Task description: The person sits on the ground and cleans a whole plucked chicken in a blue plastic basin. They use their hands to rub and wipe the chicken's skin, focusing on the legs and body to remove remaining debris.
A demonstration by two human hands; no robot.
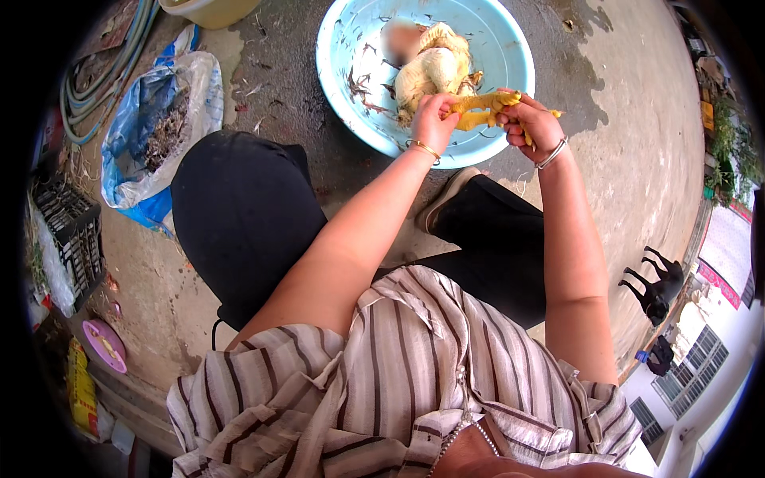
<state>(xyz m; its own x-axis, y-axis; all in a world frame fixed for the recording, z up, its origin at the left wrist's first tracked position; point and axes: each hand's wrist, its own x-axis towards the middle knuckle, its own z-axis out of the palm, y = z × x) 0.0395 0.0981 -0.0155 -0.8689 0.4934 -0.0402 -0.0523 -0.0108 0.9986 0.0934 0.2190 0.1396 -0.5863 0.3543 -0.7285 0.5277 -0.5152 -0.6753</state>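
Note:
A plucked chicken (433, 71) lies in a light blue plastic basin (326, 77), with dark feathers scattered on the basin's floor. Its yellow legs (478, 110) stretch out to the right over the near rim. My left hand (435, 122) grips the legs where they join the body. At the foot end, my right hand (535, 125) is closed around the yellow toes. Part of the basin beside the chicken is blurred, so what lies there cannot be told.
A blue and white plastic sack (131, 131) holding feathers stands at the left, near coiled hoses (75, 101), a black crate (77, 239) and a pink basin (104, 345). A pale tub (209, 13) is at the top. On the right a black dog (660, 287) stands on the concrete.

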